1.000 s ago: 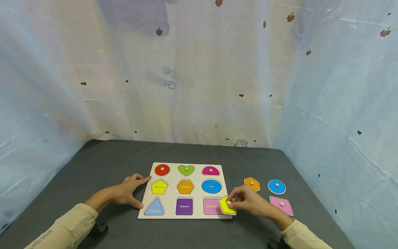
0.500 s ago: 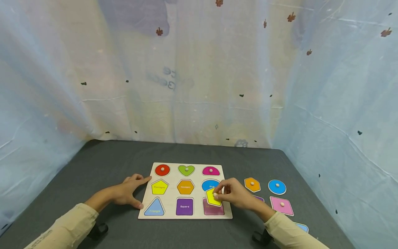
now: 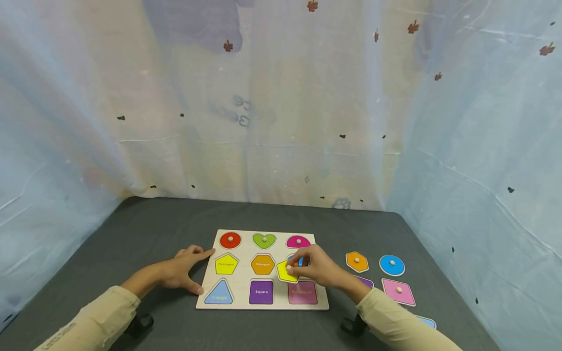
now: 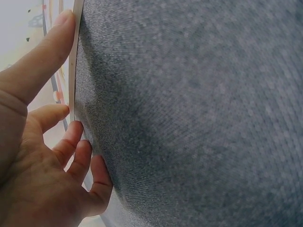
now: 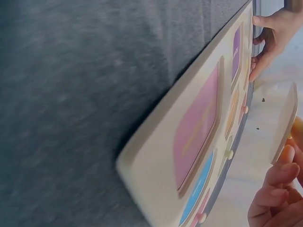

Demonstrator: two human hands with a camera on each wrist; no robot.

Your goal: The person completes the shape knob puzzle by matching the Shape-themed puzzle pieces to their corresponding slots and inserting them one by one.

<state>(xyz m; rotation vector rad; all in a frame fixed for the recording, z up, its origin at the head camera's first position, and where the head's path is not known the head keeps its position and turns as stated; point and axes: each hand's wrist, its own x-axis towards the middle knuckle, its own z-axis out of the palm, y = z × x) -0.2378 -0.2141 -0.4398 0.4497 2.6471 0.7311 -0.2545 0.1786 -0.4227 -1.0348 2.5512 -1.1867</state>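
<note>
My right hand (image 3: 319, 265) pinches a yellow pentagon puzzle piece (image 3: 284, 275) by its small knob. The piece is held above a pale wooden shape board (image 3: 244, 275), overlapping the space between the hexagon and oval recesses. In the right wrist view the pentagon piece (image 5: 287, 124) appears nearly edge-on, lifted off the board. At the board's left side, my left hand (image 3: 182, 271) touches the edge with its index finger and thumb spread apart. The yellow pentagon recess (image 3: 226, 264) lies near that hand. Red circle (image 3: 230, 240), green heart (image 3: 264, 241) and magenta half-circle (image 3: 297, 241) sit in the top row.
Right of the board lie an orange hexagon (image 3: 357, 262), a blue oval (image 3: 392, 265) and a pink rectangle (image 3: 398, 292). A purple piece (image 3: 365, 281) and a light blue piece (image 3: 427, 321) are partly hidden by the right arm. Dark grey cloth (image 3: 167, 219) covers the table; curtains hang around it.
My right hand has carried the yellow pentagon left, from the board's lower right corner past the rectangle recess toward the middle. My left hand stays at the board's left edge.
</note>
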